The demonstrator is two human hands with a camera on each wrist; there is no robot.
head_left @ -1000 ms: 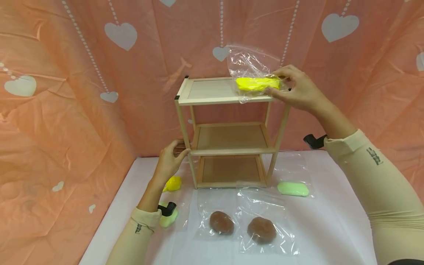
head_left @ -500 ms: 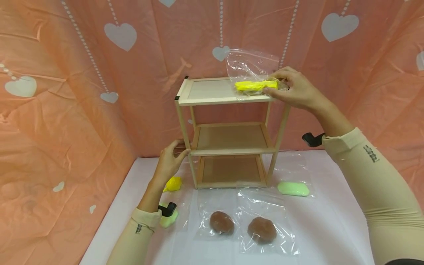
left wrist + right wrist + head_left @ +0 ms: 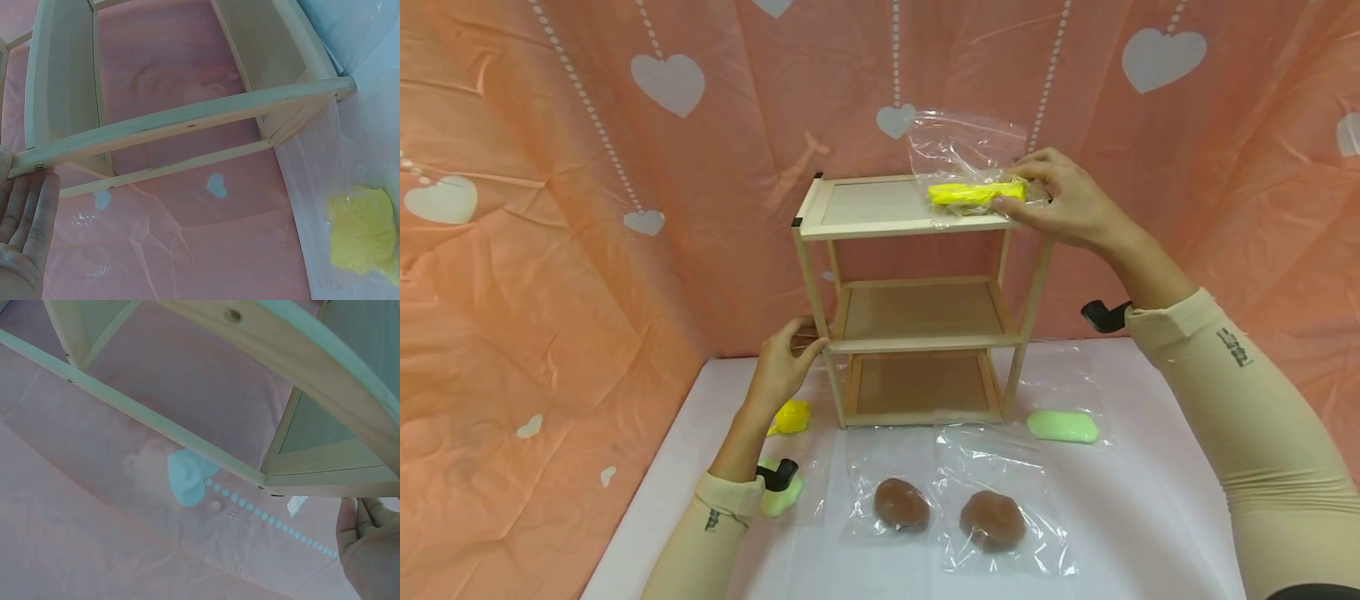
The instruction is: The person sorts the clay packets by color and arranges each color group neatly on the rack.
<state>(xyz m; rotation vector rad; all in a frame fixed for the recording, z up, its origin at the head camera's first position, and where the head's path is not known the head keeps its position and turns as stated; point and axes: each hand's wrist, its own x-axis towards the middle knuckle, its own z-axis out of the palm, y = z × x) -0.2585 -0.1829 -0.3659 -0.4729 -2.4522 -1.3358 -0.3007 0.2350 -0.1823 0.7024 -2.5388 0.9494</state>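
Observation:
Near the top right end of a three-tier wooden rack [image 3: 917,343], my right hand [image 3: 1067,202] pinches a clear zip bag [image 3: 962,142] with a bright yellow clay-like lump [image 3: 973,195] inside. The bag lies low over the top board and its loose upper part stands up. My left hand [image 3: 778,367] holds the rack's left front post at the middle shelf, thumb in front and fingers behind. In the left wrist view the fingers [image 3: 32,215] lie against that post. The right wrist view shows part of the right hand [image 3: 375,550] past the top board; the bag is mostly hidden there.
On the white table [image 3: 1150,500] lie bagged lumps: a brown one [image 3: 902,504], another brown one [image 3: 992,521], and a pale green one [image 3: 1063,427] at right. A yellow lump [image 3: 793,416] and a green lump [image 3: 782,498] lie near my left arm. A pink heart-print cloth [image 3: 737,108] hangs behind.
My right hand has lowered the bag with the yellow lump slightly toward the top board, and the lump now looks flatter. The left hand has stayed on the post.

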